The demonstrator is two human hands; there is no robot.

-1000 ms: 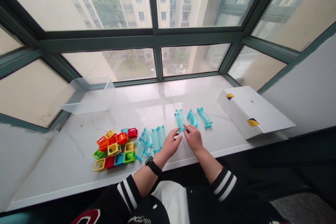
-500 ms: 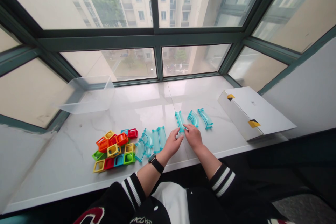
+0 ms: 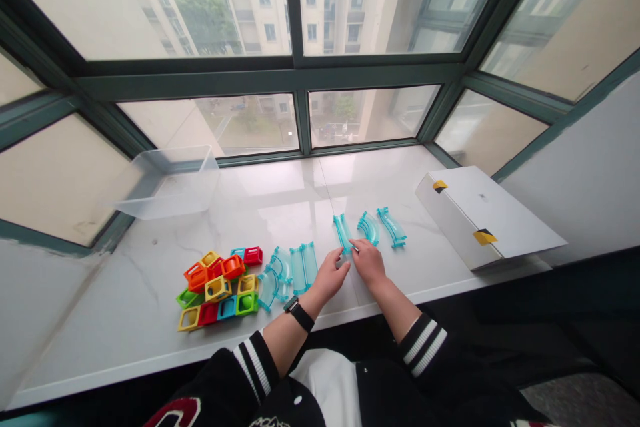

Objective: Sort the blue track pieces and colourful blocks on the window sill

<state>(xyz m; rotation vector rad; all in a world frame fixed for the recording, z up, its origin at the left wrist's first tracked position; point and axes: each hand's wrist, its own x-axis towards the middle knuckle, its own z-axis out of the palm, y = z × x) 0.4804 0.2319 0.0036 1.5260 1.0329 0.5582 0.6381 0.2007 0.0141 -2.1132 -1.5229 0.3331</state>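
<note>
A straight see-through blue track piece point(image 3: 342, 230) lies on the white sill, its far end pointing to the window. At its near end, my left hand point(image 3: 331, 275) and my right hand point(image 3: 369, 261) come together, fingers bent and closed on that end from either side. The fingertips cover part of it. Just beyond my right hand are a curved blue track piece point(image 3: 369, 227) and a slightly bent one point(image 3: 392, 227). Left of my left hand lie two straight track pieces point(image 3: 303, 268) side by side, and curved track pieces point(image 3: 275, 277) that overlap.
Colourful hollow blocks point(image 3: 218, 288) are heaped at the left. A clear plastic bin point(image 3: 173, 197) stands behind them by the window. To the right is a white box point(image 3: 487, 217) with yellow-black tape. The marble sill point(image 3: 270, 197) ends at an edge before my body.
Both hands stay at the near end of the straight track piece with hardly any movement. The whole view has shifted very slightly downward.
</note>
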